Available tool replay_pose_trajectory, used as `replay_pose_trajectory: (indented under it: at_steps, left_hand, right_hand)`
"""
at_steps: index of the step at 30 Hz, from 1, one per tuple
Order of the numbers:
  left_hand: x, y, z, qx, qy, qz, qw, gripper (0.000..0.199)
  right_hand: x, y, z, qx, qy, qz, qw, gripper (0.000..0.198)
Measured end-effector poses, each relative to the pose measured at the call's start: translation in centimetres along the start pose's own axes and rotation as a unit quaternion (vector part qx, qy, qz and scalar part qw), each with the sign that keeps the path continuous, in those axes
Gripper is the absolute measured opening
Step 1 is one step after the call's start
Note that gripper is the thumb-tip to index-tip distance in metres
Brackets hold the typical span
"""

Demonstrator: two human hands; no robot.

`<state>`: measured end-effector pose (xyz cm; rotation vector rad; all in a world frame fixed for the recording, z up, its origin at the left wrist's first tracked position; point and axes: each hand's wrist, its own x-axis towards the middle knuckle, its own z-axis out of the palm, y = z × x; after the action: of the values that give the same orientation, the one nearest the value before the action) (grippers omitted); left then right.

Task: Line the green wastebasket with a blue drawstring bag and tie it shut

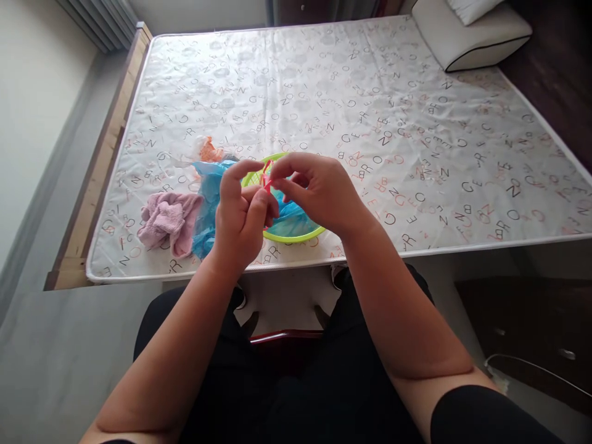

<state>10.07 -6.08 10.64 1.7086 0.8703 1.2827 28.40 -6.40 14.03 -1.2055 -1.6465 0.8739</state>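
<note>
My left hand (240, 213) and my right hand (319, 191) meet above the near edge of a mattress (370, 92). Both pinch a small thin red item (266, 179) between fingertips; what it is I cannot tell. Right under the hands lies a lime-green round basin (303, 235) with blue plastic (289, 216) inside it. More crumpled blue plastic (208, 197) spreads to the left of the basin.
A pink cloth (166, 221) lies bunched at the near left of the mattress. An orange-and-white bundle (207, 149) sits behind the blue plastic. A white pillow (472, 31) rests at the far right corner. A dark cabinet (531, 333) stands on the right below the mattress.
</note>
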Motion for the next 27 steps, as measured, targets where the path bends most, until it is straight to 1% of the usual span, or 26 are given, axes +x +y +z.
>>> replay_pose_trajectory:
  at_steps: [2, 4, 6, 8, 10, 13, 16, 18, 20, 23, 25, 27]
  left_hand:
    - [0.5, -0.5, 0.2, -0.024, 0.026, -0.021, 0.999, 0.034]
    - [1.0, -1.1, 0.1, -0.046, 0.043, -0.044, 0.997, 0.035]
    - [1.4, -1.7, -0.2, -0.067, 0.044, -0.075, 0.994, 0.036]
    - [1.8, -2.3, -0.6, -0.091, 0.040, -0.110, 0.989, 0.037]
    - [2.1, -2.7, -1.0, -0.117, 0.048, -0.138, 0.982, 0.036]
    - [2.9, -3.4, -1.5, -0.148, 0.079, -0.160, 0.973, 0.033]
    - [4.0, -4.3, -2.1, -0.159, 0.118, -0.155, 0.968, 0.032]
    - [4.7, -4.9, -2.8, -0.160, 0.136, -0.142, 0.967, 0.032]
    - [5.0, -5.1, -3.5, -0.155, 0.137, -0.127, 0.970, 0.029]
    - [4.8, -4.8, -4.2, -0.123, 0.111, -0.100, 0.981, 0.026]
    - [4.4, -4.2, -4.0, -0.090, 0.095, -0.078, 0.988, 0.024]
    - [4.1, -3.5, -3.4, -0.053, 0.091, -0.055, 0.993, 0.023]
  right_hand:
    - [0.0, 0.8, 0.2, 0.017, 0.061, 0.010, 0.998, 0.015]
    - [0.0, 1.6, 0.5, 0.056, 0.110, 0.020, 0.992, 0.016]
    - [0.1, 2.3, 0.9, 0.124, 0.133, 0.035, 0.983, 0.018]
    - [0.3, 2.8, 1.3, 0.207, 0.144, 0.057, 0.966, 0.021]
    - [0.6, 3.1, 1.6, 0.288, 0.170, 0.073, 0.940, 0.026]
    - [1.2, 3.7, 1.4, 0.390, 0.243, 0.076, 0.885, 0.026]
    - [1.7, 4.7, -0.2, 0.457, 0.317, 0.086, 0.827, 0.017]
    - [1.9, 5.4, -1.7, 0.478, 0.346, 0.109, 0.800, 0.017]
    - [1.9, 5.7, -3.1, 0.486, 0.353, 0.133, 0.789, 0.021]
    - [1.8, 5.0, -4.0, 0.492, 0.344, 0.145, 0.787, 0.021]
    - [1.7, 4.0, -3.6, 0.490, 0.336, 0.146, 0.791, 0.021]
    - [1.8, 2.9, -2.5, 0.481, 0.323, 0.141, 0.803, 0.021]
